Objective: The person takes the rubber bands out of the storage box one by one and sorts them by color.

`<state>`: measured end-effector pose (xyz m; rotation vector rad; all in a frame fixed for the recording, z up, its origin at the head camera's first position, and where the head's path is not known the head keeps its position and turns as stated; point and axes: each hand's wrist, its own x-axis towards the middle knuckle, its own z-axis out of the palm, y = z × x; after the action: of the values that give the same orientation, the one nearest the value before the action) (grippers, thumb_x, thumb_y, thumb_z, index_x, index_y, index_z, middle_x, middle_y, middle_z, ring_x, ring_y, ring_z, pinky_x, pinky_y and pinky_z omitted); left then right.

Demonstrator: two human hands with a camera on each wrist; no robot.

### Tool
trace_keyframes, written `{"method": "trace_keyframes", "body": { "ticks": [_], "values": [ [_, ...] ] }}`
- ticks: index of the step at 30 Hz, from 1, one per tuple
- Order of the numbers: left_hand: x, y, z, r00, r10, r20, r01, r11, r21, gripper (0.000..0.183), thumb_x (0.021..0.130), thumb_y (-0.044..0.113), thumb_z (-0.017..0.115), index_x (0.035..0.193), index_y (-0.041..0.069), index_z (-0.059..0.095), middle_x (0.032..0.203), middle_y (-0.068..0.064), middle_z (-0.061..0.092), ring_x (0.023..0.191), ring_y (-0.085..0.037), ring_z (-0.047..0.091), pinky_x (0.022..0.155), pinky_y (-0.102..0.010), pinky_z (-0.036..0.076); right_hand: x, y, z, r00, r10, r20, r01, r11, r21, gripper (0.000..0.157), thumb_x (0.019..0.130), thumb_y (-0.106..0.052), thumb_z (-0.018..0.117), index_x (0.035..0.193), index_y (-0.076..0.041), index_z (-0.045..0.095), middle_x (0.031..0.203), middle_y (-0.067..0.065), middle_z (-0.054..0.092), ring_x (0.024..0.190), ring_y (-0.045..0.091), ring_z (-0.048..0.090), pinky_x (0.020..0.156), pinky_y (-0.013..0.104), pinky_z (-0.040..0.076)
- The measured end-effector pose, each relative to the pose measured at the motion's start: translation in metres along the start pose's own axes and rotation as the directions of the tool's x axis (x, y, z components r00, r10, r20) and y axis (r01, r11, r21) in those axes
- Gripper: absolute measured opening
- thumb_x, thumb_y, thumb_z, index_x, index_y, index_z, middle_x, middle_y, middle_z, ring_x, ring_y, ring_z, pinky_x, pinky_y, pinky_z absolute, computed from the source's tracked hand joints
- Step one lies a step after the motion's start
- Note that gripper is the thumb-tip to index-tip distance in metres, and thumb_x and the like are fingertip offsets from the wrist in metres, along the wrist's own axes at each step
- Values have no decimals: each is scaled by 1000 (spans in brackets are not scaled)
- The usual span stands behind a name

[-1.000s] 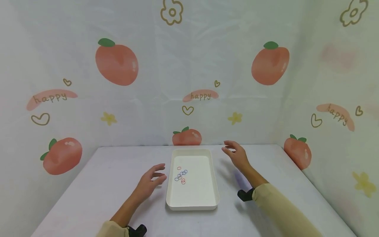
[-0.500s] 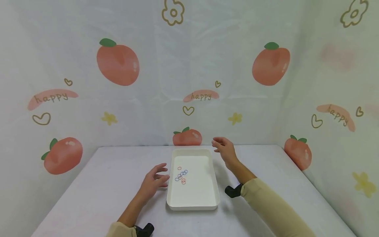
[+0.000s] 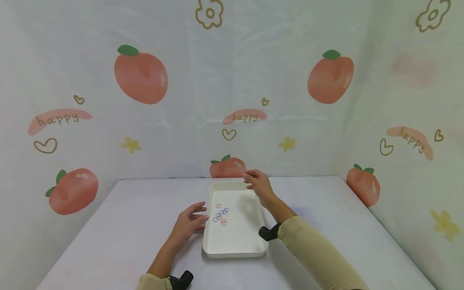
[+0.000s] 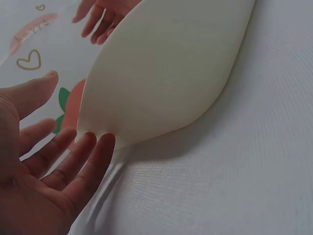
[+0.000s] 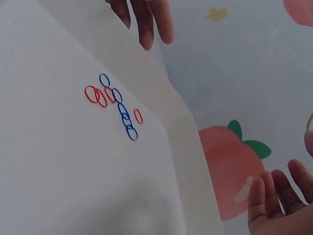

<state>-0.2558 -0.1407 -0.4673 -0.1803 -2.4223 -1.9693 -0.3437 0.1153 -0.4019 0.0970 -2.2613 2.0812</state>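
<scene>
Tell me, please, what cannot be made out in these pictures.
Head view: far right corner of the tray, hidden behind the right hand.
Left wrist view: the rings, hidden by the tray's wall.
Right wrist view: most of the left hand, cut off by the top edge.

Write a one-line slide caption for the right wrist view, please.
Red and blue rings lie in a white tray, left hand at top, right hand at lower right.

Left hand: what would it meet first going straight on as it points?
The left hand would probably meet the tray first, at its outer wall; whether they touch yet is unclear.
</scene>
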Motion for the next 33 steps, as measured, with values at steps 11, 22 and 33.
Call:
{"method": "trace_keyframes", "body": {
  "ticks": [11, 22, 33],
  "values": [
    [2, -5, 0, 999, -18, 38, 18, 1000, -13, 51, 91, 8, 68, 138, 3, 51, 129, -19, 57, 107, -32, 62, 76, -40, 56, 8, 12, 25, 993, 114, 34, -112, 991, -68, 26, 96, -21, 64, 114, -2, 63, 114, 17, 63, 98, 28, 63, 81, 33, 54],
    [1, -11, 0, 998, -37, 55, 38, 999, -12, 53, 90, 7, 69, 139, 1, 50, 131, -20, 55, 106, -32, 63, 78, -40, 56, 8, 30, 44, 974, 178, 138, -154, 974, -165, 28, 93, -22, 67, 113, -2, 65, 106, 10, 66, 90, 25, 64, 76, 31, 54],
    [4, -16, 2, 997, -40, 62, 40, 999, 12, 53, 90, 5, 68, 139, -2, 48, 131, -22, 55, 105, -32, 63, 78, -39, 56, 5, 50, 46, 953, 172, 251, -94, 951, -296, 18, 90, -9, 68, 105, 2, 69, 85, 5, 65, 72, 14, 58, 67, 24, 50]
  ]
}}
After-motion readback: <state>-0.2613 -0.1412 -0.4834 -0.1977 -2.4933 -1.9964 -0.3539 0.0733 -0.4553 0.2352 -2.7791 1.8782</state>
